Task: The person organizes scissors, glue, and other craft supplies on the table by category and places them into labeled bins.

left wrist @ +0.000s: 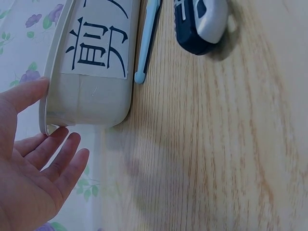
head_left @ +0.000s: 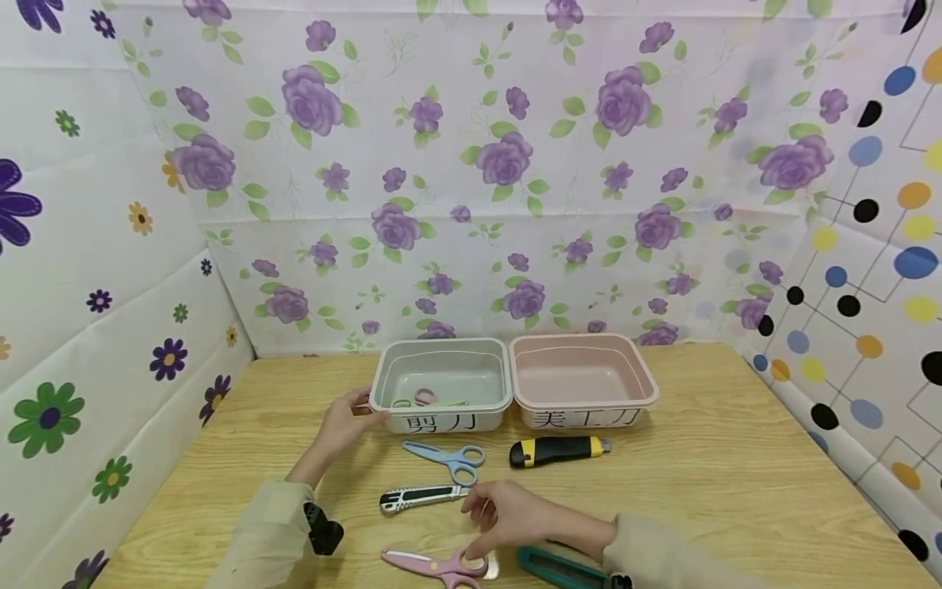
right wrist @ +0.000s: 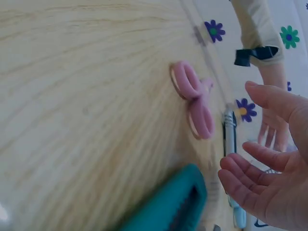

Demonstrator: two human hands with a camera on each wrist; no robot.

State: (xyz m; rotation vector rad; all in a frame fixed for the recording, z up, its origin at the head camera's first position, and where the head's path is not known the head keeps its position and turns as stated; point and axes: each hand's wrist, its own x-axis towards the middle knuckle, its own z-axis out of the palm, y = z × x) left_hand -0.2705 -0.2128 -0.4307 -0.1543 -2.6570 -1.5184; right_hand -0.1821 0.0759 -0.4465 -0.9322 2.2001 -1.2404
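The pink scissors (head_left: 440,566) lie on the worktop (head_left: 736,483) at its near edge, well in front of the grey bin (head_left: 441,384). Just above their handles hovers the right hand (head_left: 508,515), its grip loosely open and holding nothing. The left hand (head_left: 342,425), fingers straight, touches the grey bin's left rim. Two bins, three scissors and three utility knives show.

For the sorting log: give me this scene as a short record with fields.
left hand: open, fingers touching the rim of the grey bin
right hand: open, holding nothing, above the pink scissors
grey bin contents: scissors with pink and green handles
pink bin: nothing visible inside
on table: blue scissors, yellow-black utility knife, white-black utility knife, teal utility knife
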